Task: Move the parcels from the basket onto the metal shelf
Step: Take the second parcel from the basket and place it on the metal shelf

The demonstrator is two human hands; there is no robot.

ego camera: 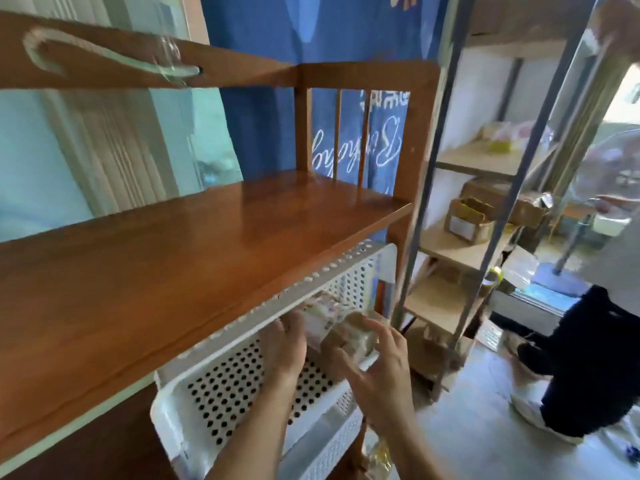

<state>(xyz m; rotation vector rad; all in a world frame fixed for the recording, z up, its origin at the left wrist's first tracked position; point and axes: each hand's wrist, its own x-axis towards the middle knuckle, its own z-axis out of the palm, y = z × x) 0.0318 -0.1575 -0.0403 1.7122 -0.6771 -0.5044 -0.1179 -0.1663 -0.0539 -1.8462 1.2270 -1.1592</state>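
Note:
A white perforated basket [194, 393] sits under a brown wooden shelf board, low in the head view. Both my hands reach into its right end. A brown parcel [353, 332] wrapped in clear film sits between them, with a pale printed packet [320, 315] just behind it. My left hand [284, 348] presses the parcel's left side and my right hand [377, 372] cups its right side, fingers spread. The metal shelf [460, 251] stands to the right with grey uprights and pale boards. Cardboard boxes [467, 221] lie on its middle board.
The wooden shelf board [207, 244] overhangs the basket closely. A blue banner [349, 147] hangs behind. A person in dark trousers [595, 368] and white shoes stands on the floor at the right. More brown boxes [436, 355] rest at the metal shelf's foot.

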